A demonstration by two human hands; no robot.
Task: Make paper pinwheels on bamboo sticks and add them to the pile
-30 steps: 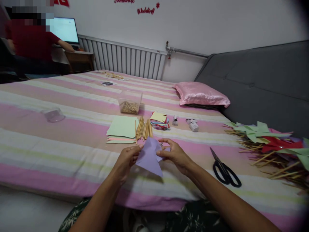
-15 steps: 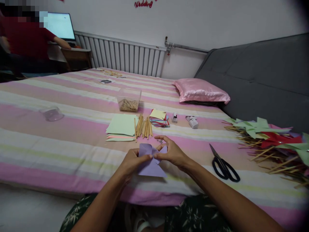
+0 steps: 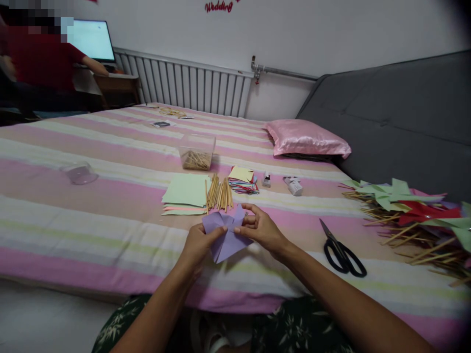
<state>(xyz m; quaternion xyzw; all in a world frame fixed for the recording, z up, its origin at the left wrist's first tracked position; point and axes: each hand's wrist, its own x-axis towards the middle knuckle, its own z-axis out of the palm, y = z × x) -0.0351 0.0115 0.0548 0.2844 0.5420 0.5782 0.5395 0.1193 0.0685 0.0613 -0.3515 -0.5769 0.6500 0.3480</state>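
A lilac paper sheet (image 3: 225, 234) with its corners folded toward the middle hangs just above the striped bed (image 3: 110, 230). My left hand (image 3: 198, 245) pinches its left side and my right hand (image 3: 259, 229) pinches the centre and right side. Just beyond the paper lie a bundle of wooden sticks (image 3: 220, 194), a stack of pale green sheets (image 3: 186, 192) and a pile of small coloured squares (image 3: 243, 180).
Black scissors (image 3: 342, 251) lie to the right. Finished paper pinwheels on sticks (image 3: 415, 215) are heaped at the right edge. A clear tub of sticks (image 3: 196, 152), a clear lid (image 3: 80, 172) and a pink pillow (image 3: 307, 138) rest further back. A person in red (image 3: 40, 59) sits at a screen far left.
The lilac paper went from a flat pointed sheet to having its corners gathered at the middle. Both hands have turned it between the last two frames.
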